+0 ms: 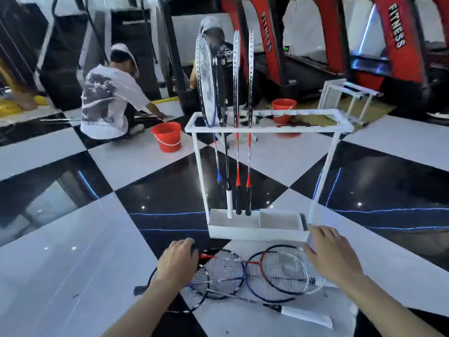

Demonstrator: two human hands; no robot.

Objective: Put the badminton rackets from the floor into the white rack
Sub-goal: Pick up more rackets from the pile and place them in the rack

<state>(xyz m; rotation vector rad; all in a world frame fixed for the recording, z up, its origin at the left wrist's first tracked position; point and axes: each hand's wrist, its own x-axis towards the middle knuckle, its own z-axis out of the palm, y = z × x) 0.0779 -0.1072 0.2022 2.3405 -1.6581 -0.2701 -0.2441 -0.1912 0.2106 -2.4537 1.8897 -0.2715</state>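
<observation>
A white rack (268, 128) stands on the checkered black-and-white floor (73, 239), a thin frame with a slotted top rail and a 2-part tray at its foot; 4 rackets (226, 88) already hang upright in its left half, heads above the rail, handles down toward the tray; 1 has a white grip, 2 have red cones and black grips, 1 shows a blue cone.

Just in front of the tray lies a heap of rackets (255, 273) on the floor, heads overlapping; I make out about 4 frames, black, blue-black and red-and-black, white strings; 1 white-wrapped handle (307, 314) points toward the lower right.

The left hand (178, 262) is down on the left end of the heap, fingers curled over a red-throated racket (224, 266), though whether they have closed on it I cannot tell; the right hand (332, 254) hovers over the right-hand heads, fingers spread and loose, gripping nothing.

Behind, 2 red buckets (167, 137) sit on the floor near a crouching person (107, 100).
</observation>
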